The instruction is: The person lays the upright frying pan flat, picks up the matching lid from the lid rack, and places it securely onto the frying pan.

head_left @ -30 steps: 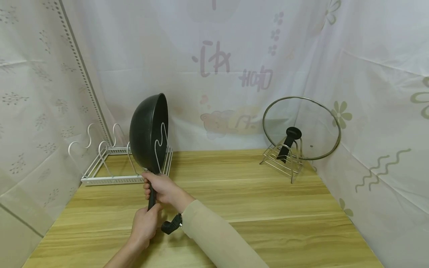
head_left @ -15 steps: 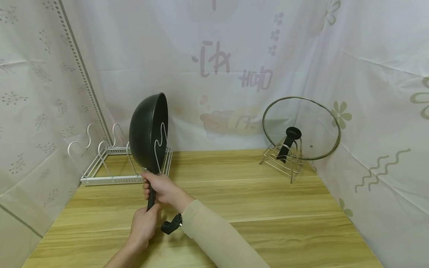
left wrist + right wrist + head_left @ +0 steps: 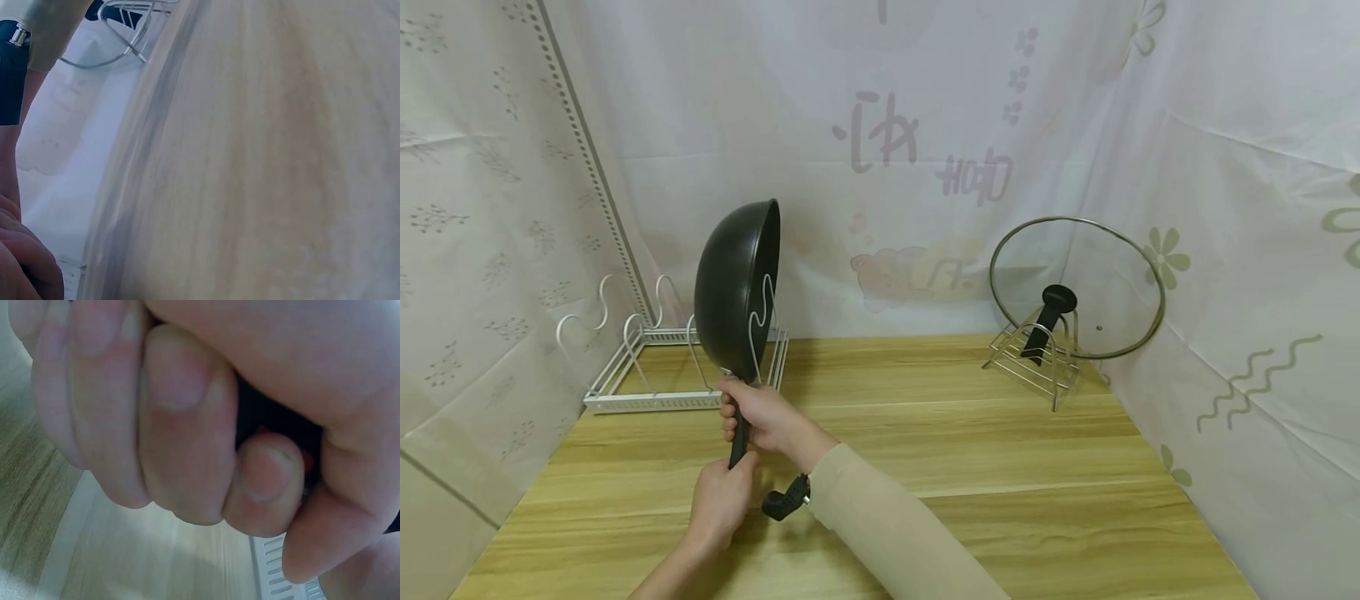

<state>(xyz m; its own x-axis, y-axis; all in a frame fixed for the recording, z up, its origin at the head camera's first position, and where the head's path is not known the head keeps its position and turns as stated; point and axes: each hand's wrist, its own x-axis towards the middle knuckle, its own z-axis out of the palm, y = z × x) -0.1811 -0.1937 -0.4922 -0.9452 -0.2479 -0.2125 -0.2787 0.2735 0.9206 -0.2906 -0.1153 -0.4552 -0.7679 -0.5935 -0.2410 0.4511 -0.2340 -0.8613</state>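
A deep black pan (image 3: 726, 292) stands on its side at the right end of a white wire rack (image 3: 655, 403), its open side facing right, behind a bent wire divider. My right hand (image 3: 767, 417) grips the black handle (image 3: 739, 446) just below the pan; in the right wrist view its fingers (image 3: 181, 425) curl round the dark handle. My left hand (image 3: 722, 500) holds the handle's lower end, thumb along it, its other fingers mostly hidden. Whose curled fingers show at the lower left of the left wrist view, I cannot tell.
On the right, a glass lid (image 3: 1105, 287) with a black knob (image 3: 1059, 299) leans in a small wire stand (image 3: 1037, 383). Several curved wire dividers rise from the white rack's left part. Patterned cloth (image 3: 865, 208) hangs behind and beside the wooden table (image 3: 925, 467).
The pan has risen slightly and its top has tilted to the right. Both hands keep their hold on the handle and have moved up a little. The view has shifted slightly.
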